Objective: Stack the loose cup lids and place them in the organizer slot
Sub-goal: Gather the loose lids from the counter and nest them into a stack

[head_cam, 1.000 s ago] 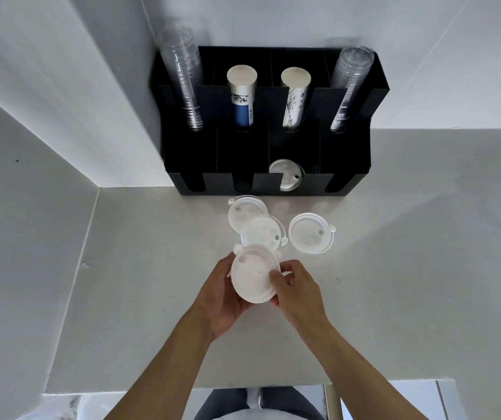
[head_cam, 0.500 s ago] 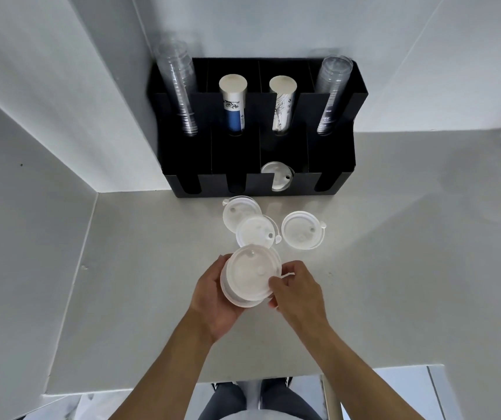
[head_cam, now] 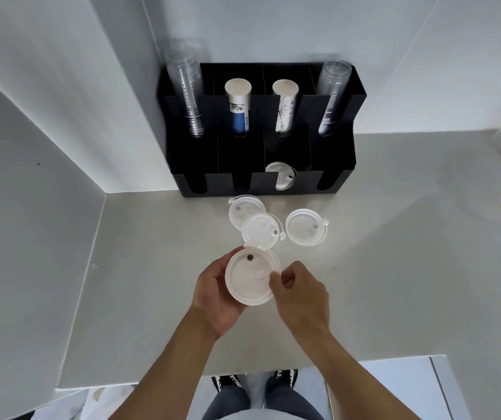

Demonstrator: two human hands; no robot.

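white walls, pale grey counter (head_cam: 395,268) set in a corner. black organizer (head_cam: 338,147) stands at the counter's back edge against the wall, its upper slots holding clear cup stacks (head_cam: 187,95) and two paper cup stacks (head_cam: 238,107).

one lid already in slot (head_cam: 281,178), third lower slot from the left, tilted, showing through the front cutout. the other lower slots look dark; cannot tell their contents.

held lids (head_cam: 250,278): over the counter's middle, toward the near edge. left hand (head_cam: 216,298) cups them from beneath and the left side, fingers curled around the rim. right hand (head_cam: 301,289) pinches the right rim between thumb and fingertips. looks like at least two lids nested (a second rim peeks out at the upper right); exact count unclear.

loose lids, three, flat on the counter just in front of the organizer: back lid (head_cam: 244,210), middle lid (head_cam: 261,230) overlapping it and nearly touching the held ones, right lid (head_cam: 305,227) lying apart.

judgement: early to midway. stacking has begun; three lids left to gather, then the whole stack goes into the slot.
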